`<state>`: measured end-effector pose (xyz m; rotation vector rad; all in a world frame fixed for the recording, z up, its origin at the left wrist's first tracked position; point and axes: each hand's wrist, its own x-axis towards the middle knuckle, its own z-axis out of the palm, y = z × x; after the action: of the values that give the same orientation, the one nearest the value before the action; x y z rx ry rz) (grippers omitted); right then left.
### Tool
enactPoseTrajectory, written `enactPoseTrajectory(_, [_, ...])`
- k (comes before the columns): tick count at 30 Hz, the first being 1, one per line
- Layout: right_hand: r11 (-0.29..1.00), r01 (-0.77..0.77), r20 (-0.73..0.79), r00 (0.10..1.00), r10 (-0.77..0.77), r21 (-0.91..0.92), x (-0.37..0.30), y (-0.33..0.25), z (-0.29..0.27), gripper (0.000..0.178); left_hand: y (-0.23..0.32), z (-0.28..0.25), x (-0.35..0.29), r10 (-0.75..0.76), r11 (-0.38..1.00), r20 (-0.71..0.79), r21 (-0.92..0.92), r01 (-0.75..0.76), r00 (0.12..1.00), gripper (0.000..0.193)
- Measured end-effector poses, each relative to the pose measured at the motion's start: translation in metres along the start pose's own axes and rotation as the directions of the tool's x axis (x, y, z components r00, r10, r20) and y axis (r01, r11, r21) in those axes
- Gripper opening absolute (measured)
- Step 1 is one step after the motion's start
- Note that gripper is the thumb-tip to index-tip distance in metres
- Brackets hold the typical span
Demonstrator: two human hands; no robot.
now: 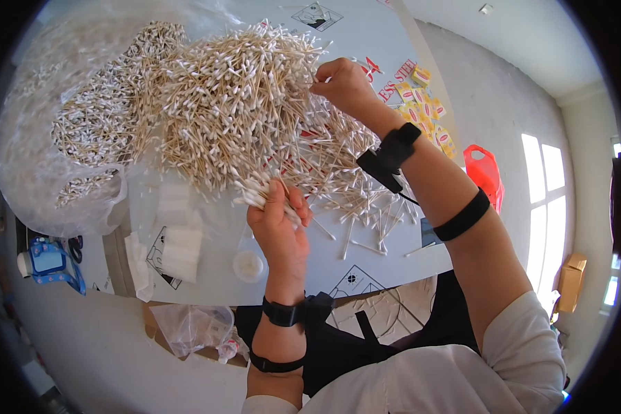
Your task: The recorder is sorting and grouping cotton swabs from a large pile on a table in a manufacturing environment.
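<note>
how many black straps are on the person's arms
4: right wrist strap, right forearm strap, left wrist strap, left forearm strap. The pale sleeves could hide others.

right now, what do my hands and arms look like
Left hand and right hand are ungloved. Each wrist has a black strap and module, each forearm a black band; a thin dark cable shows by the right module. Sleeves are short and pale.

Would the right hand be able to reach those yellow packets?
Probably yes: the yellow packets lie in plain view near the right hand, and nothing seems to stand between them.
</note>
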<state>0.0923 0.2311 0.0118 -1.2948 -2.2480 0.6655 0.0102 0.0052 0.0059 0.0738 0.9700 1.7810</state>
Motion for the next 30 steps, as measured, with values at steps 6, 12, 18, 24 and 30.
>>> enactPoseTrajectory(6, [0.999, -0.026, 0.094, 0.995, 0.028, -0.031, -0.03, 0.013, -0.035, 0.022, 0.005, -0.001, 0.0, 0.054, 0.998, -0.026, 0.04, -0.053, 0.998, 0.019])
enactPoseTrajectory(12, [0.981, 0.092, -0.05, 0.994, -0.101, -0.169, -0.061, 0.006, -0.028, 0.04, 0.006, -0.003, -0.001, 0.181, 0.982, -0.078, -0.043, -0.185, 0.98, 0.019])
enactPoseTrajectory(18, [0.895, 0.184, 0.002, 0.98, -0.2, -0.407, -0.064, -0.014, 0.021, 0.062, 0.005, 0.004, -0.001, 0.137, 0.99, -0.107, -0.017, -0.139, 0.985, 0.026])
enactPoseTrajectory(24, [0.993, -0.093, -0.127, 0.988, 0.083, -0.072, -0.05, -0.003, 0.01, 0.02, 0.01, -0.002, -0.002, 0.184, 0.983, -0.111, 0.005, -0.185, 0.977, 0.019])
enactPoseTrajectory(30, [0.981, -0.185, -0.112, 0.976, 0.189, 0.052, -0.072, 0.019, -0.022, 0.027, 0.011, -0.001, 0.0, 0.245, 0.967, -0.183, -0.028, -0.254, 0.952, 0.025])
